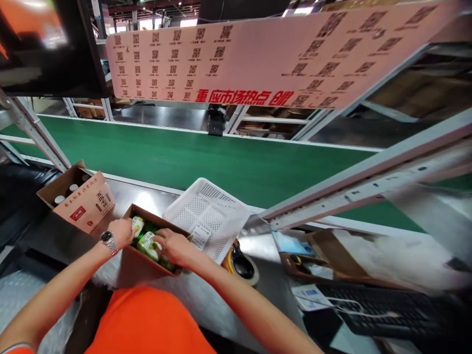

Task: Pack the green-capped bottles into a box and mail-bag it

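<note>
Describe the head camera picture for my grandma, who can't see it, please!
A person's left hand and right hand reach into an open cardboard box of green-and-white packages. Beside it are a white basket and a printed carton; a green belt runs behind.

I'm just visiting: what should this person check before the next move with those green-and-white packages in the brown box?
1. Open-topped brown cardboard box accessible: ok, glossy green-and-white packages show inside.
2. Hands at the packages: ok, the bare left hand, with a metal-strapped watch at its wrist, and the bare right hand are both there.
3. Firm grip: cannot tell, fingers are partly hidden.
4. Package count: cannot tell, hands cover some.
5. Free space right of the box: not ok, a white perforated plastic basket sits close by.
6. Printed cardboard box with white-capped bottles kept apart: ok, it stands to the left.
</note>
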`<state>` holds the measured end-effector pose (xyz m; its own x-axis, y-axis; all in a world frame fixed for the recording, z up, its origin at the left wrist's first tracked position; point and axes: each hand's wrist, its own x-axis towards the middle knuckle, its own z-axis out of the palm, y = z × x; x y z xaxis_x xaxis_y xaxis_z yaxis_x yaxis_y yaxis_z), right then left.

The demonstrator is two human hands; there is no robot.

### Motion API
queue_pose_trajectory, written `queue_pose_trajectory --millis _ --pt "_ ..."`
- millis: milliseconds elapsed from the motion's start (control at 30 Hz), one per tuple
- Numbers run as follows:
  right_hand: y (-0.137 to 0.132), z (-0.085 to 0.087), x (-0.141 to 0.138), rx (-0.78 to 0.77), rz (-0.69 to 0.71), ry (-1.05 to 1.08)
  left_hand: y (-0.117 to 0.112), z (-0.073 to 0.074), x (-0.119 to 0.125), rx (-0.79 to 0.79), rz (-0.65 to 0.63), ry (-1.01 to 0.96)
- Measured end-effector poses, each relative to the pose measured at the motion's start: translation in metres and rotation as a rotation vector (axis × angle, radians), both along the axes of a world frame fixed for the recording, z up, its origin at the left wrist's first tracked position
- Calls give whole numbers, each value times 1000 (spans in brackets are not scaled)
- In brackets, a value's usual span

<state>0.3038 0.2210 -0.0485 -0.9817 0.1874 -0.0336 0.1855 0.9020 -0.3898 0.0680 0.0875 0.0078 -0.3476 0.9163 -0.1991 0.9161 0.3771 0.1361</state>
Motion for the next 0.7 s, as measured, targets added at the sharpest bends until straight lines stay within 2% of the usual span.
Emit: queue_pose_trajectory --millis 67,133,167,267,333,400,500,600,700 --pt "1 4 14 -27 -3 67 -21 -1 -13 165 48 93" --pt "3 6 31 -41 34 143 -36 -11 -27 321 66 114" --pt "3 6 40 -37 65 183 -41 -18 -33 345 63 80" --pt "3 -1 60 31 117 285 -43 -43 -41 268 26 -105" --pt "-1 -8 65 108 105 338 -41 -52 -41 202 4 -192" --pt "-6 -16 62 180 77 371 -38 -51 -39 158 -17 -218" --pt "-12 -26 49 256 16 392 -34 -40 -38 93 -47 -213" --pt "-14 -31 34 266 -12 337 -31 -29 -37 42 -70 -213" --pt "-19 -35 16 240 13 235 -30 -25 -36 50 -64 -223"
